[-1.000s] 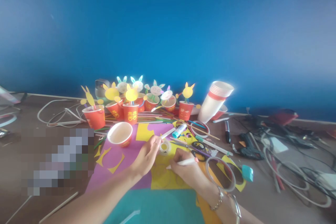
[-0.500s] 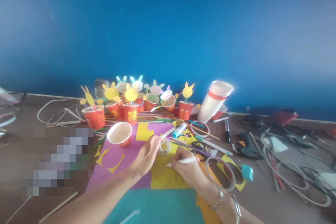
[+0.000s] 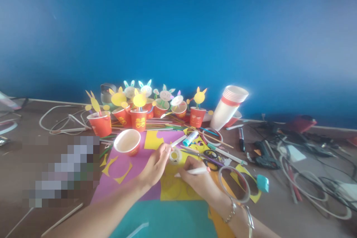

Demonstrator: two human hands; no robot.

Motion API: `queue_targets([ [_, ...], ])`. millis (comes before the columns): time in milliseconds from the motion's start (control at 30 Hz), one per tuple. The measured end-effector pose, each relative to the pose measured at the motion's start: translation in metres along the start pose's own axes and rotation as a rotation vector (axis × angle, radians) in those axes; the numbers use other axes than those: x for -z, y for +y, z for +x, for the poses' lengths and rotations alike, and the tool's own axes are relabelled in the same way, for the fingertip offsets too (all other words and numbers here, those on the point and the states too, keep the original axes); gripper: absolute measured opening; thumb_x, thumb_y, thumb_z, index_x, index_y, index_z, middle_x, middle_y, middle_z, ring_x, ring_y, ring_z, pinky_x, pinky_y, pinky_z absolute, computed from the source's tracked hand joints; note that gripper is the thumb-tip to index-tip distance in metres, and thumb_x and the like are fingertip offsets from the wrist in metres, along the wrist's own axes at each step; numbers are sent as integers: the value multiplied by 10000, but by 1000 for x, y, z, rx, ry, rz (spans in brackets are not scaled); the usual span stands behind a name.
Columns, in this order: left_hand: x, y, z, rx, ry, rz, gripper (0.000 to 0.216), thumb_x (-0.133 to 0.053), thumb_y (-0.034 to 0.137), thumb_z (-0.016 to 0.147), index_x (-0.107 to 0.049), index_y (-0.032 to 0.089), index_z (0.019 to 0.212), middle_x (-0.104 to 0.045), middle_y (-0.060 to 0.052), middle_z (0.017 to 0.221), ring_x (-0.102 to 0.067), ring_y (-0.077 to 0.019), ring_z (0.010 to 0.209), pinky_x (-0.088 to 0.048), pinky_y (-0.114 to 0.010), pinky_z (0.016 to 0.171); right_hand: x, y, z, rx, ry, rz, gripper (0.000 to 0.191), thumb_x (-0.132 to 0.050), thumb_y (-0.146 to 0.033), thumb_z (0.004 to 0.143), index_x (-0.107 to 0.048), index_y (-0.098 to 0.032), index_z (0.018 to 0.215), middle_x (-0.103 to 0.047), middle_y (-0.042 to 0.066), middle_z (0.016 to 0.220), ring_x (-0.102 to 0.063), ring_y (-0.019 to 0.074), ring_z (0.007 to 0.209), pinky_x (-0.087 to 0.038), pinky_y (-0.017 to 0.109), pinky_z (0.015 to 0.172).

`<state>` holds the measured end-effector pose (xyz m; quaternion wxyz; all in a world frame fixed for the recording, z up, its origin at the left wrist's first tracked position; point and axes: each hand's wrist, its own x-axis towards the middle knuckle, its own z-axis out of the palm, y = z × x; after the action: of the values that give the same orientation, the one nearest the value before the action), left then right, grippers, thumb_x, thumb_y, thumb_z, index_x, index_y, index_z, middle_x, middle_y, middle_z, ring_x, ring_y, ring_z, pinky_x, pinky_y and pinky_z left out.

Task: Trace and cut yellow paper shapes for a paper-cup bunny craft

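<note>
My right hand [image 3: 195,174] is closed around a white marker [image 3: 198,171] with a pinkish end, its tip down on the yellow paper [image 3: 169,189]. Faint drawn round outlines show under the tip. My left hand [image 3: 157,165] is closed at the paper's upper left, and a slim white piece like a pen cap [image 3: 178,141] sticks out from its fingertips. Right beside those fingers lies a small roll of clear tape [image 3: 175,157]. Purple paper [image 3: 139,171] is under my left forearm, and a teal sheet [image 3: 167,217] lies nearest me.
Red paper cups [image 3: 138,120] with rabbit figures stand along the back. An upright cup [image 3: 127,142] sits left. A leaning cup stack [image 3: 228,108], scissors [image 3: 212,160], a glue stick [image 3: 190,138], a glue gun [image 3: 263,155] and cables [image 3: 315,208] lie to the right.
My right hand has shifted slightly left, and the marker tip has moved a little left and stays on the yellow paper. My left hand has barely moved.
</note>
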<state>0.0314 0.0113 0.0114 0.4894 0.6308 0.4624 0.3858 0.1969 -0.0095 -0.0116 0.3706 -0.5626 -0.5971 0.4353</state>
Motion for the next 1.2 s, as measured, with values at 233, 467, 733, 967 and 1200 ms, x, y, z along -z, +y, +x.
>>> queue_targets([
  [233, 1, -1, 0, -1, -1, -2, 335, -275, 467, 934, -485, 210, 889, -367, 52, 637, -380, -131, 595, -348, -253, 596, 0, -8, -3, -5, -8, -89, 213, -589, -215, 669, -405, -204, 564, -425, -73, 465, -366, 72, 413, -281, 183, 370],
  [467, 1, 1, 0, 7, 6, 14, 355, -273, 470, 931, -499, 199, 895, -417, 37, 662, -419, -141, 621, -378, -260, 605, -3, -6, -3, -49, -12, -70, 220, -597, -241, 688, -408, -206, 581, -441, -73, 469, -377, 71, 384, -282, 188, 358],
  [733, 1, 0, 0, -20, -2, 12, 343, -273, 461, 932, -492, 205, 866, -379, 49, 643, -400, -133, 614, -355, -251, 601, 5, -13, -3, -6, 40, 219, 335, -542, -454, 780, -418, -217, 578, -478, -44, 438, -419, 104, 410, -335, 230, 410],
  [967, 1, -2, 0, -9, -14, -18, 318, -272, 448, 936, -450, 209, 827, -353, 52, 640, -376, -126, 601, -329, -241, 578, -12, -11, -4, -51, -56, 113, 214, -596, -197, 657, -395, -210, 585, -399, -79, 492, -354, 75, 441, -288, 195, 409],
  [1200, 1, -2, 1, -25, -34, -54, 320, -267, 438, 943, -455, 205, 829, -319, 54, 649, -359, -124, 609, -322, -242, 583, -12, -5, -6, -26, -32, -58, 199, -536, -204, 694, -382, -212, 569, -397, -63, 489, -360, 89, 445, -288, 205, 398],
])
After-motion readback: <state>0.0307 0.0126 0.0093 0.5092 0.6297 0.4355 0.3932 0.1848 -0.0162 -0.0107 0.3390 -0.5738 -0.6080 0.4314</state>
